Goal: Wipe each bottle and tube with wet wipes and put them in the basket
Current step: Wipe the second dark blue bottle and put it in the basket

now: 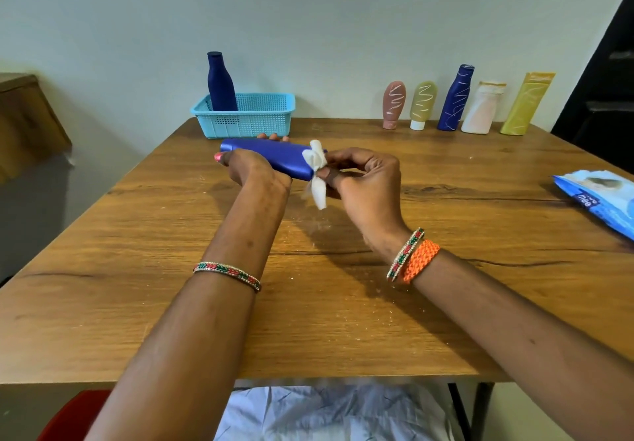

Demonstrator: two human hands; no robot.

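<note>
My left hand grips a blue bottle held sideways above the table, neck pointing left. My right hand pinches a white wet wipe against the bottle's base end. A light blue basket stands at the table's far edge with one dark blue bottle upright inside. Along the far right stand a brown tube, an olive tube, a blue bottle, a white bottle and a yellow tube, most with pale smears on them.
A blue wet wipes pack lies at the table's right edge. The wooden table spreads in front of me, speckled with pale crumbs. A brown cabinet stands at the left, by the wall.
</note>
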